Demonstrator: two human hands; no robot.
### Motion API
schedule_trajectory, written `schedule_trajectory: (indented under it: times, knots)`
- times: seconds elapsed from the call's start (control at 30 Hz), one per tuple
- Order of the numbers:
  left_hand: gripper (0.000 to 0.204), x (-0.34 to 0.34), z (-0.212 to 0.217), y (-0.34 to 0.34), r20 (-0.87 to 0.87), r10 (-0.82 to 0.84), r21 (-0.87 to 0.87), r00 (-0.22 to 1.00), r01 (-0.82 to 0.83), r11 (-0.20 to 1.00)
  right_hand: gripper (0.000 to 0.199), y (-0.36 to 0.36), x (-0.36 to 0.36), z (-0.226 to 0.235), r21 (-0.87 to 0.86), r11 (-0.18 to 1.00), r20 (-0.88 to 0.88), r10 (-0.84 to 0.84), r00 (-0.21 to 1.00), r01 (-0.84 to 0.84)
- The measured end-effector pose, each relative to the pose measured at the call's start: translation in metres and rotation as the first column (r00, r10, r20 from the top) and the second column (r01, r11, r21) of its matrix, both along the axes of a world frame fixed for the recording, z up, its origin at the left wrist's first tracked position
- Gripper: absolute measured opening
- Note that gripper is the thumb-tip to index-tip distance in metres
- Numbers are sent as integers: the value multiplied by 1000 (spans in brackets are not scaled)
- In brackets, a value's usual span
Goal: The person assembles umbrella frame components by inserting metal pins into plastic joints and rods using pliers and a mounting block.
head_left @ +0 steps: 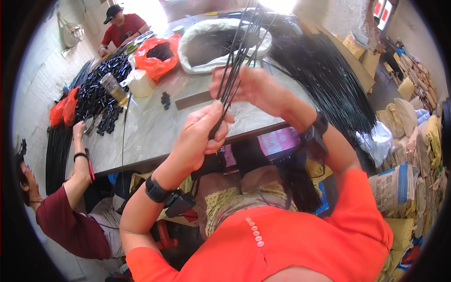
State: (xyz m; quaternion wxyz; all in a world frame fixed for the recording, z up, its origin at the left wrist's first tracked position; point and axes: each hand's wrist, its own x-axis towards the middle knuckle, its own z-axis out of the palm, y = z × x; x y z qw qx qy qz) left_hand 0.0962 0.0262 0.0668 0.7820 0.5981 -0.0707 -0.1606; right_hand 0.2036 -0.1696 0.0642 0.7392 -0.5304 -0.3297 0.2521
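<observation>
My left hand (pixel 199 134) is closed around the lower end of a bundle of thin black rods (pixel 235 61) above the table's front edge. The bundle stands up and leans right, its upper ends fanning apart and blurred. Beside the rods is my right hand (pixel 258 91), its fingers stretched out and partly smeared by motion. Whether that palm touches the rods I cannot tell. Beyond the bundle sits a white woven sack (pixel 188 51) with dark contents. A grey bar (pixel 193 100) lies on the table just past my left hand.
Long black rods (pixel 324 70) cover the table's right side. To the left are a heap of black pieces (pixel 101 77), a red plastic bag (pixel 157 56), a jar (pixel 114 88) and a white container (pixel 140 83). Co-workers sit at left (pixel 75 216) and far side (pixel 124 28). Sacks (pixel 404 188) pile at right.
</observation>
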Motion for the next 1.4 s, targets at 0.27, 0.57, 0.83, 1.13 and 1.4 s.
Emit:
schedule_trajectory:
  times: [0.27, 0.57, 0.83, 1.13, 1.4]
  knots:
    - [26, 61, 12, 1, 534, 99, -11, 840, -110, 994, 57, 67, 14, 89, 385, 918, -5, -105, 994, 99]
    - [25, 112, -81, 18, 520, 152, 73, 840, -221, 973, 42, 84, 43, 16, -14, 966, 460, -222, 860, 257]
    - [19, 109, -96, 11, 400, 241, -9, 884, -259, 966, 39, 85, 56, 1, -3, 984, 189, -172, 967, 176]
    - [26, 54, -70, -5, 221, 301, -200, 928, -259, 945, 41, 77, 39, 4, 94, 995, 32, 38, 999, -41]
    - [25, 6, -63, -8, 157, 448, -225, 880, -410, 884, 43, 74, 17, 6, 43, 997, 29, -69, 997, 68]
